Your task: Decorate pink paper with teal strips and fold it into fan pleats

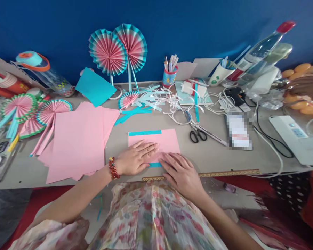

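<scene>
Left hand, right hand flat, fingers extended, on one pink paper rectangle near desk front edge.
Two narrow blue paper strips on it; red-white bottle label unreadable.

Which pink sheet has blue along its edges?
The pink sheet under the left hand and right hand: blue bands show along its far and near edges. The pink sheets piled at the left show none.

The grey table bears a blue-striped pink sheet, scissors and paper strips.
</scene>
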Motion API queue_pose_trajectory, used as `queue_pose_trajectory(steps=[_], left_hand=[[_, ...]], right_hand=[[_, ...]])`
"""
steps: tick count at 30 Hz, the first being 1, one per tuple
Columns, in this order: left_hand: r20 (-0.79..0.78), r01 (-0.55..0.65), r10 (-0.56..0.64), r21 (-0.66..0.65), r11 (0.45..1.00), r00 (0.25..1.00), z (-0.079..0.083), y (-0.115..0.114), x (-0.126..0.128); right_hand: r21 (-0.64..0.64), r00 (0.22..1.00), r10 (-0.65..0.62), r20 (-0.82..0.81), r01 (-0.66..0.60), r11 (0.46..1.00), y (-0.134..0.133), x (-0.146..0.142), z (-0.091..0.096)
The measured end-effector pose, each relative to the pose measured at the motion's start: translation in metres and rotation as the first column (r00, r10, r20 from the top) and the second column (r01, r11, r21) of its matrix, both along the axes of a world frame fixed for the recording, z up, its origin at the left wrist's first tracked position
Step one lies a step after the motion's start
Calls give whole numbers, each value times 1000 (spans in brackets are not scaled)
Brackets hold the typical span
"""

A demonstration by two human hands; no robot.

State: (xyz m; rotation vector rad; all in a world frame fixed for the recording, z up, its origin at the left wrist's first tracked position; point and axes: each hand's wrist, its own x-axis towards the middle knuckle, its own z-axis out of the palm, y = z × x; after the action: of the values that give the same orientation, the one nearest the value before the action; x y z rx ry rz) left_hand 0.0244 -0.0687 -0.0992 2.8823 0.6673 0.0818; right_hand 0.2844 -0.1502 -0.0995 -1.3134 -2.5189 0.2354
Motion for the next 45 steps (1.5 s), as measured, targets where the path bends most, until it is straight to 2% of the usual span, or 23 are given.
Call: queue_pose_trajectory(steps=[4,9,12,14,16,17,20,23,28,32,35,37,41,45], left_hand=[[-12,-102,103,79,992,995,-2,-8,-19],[-24,-282,287,121,952,958,3,-24,-62],[-23,-403,409,136,905,912,10,-40,-74],[-48,-364,373,127,923,927,12,-54,-72],[-82,-222,230,102,970,970,11,-67,-68],[-85,-198,207,107,974,975,10,-73,-68],[-82,-239,252,146,960,964,7,-85,-72],[-83,-260,278,180,949,957,7,-87,-78],[-64,-295,315,223,929,947,9,-77,-77],[-5,-361,371,222,906,929,18,-59,-71],[84,-450,442,195,872,893,28,-35,-51],[114,-483,469,186,856,876,29,-14,-32],[95,-487,478,199,850,873,10,25,-2],[68,-453,449,187,872,891,-14,35,3]], right_hand=[[34,992,7,124,-11,999,-9,6,-5],[50,991,10,132,-16,999,-10,7,-8],[36,992,20,125,-24,999,-8,8,-9],[31,989,35,141,-40,999,-8,9,-11],[45,986,49,160,-57,997,-8,10,-13],[57,985,53,164,-63,996,-8,11,-14],[99,986,68,150,-84,992,-8,13,-16],[138,988,80,134,-99,986,-4,15,-15],[119,989,91,115,-104,987,17,13,-6],[93,991,100,88,-109,990,39,12,2],[112,995,74,59,-81,990,55,8,5],[139,997,59,45,-65,988,67,1,4],[230,998,40,52,-51,972,85,-8,-8],[311,995,70,70,-89,946,90,-5,-21]])
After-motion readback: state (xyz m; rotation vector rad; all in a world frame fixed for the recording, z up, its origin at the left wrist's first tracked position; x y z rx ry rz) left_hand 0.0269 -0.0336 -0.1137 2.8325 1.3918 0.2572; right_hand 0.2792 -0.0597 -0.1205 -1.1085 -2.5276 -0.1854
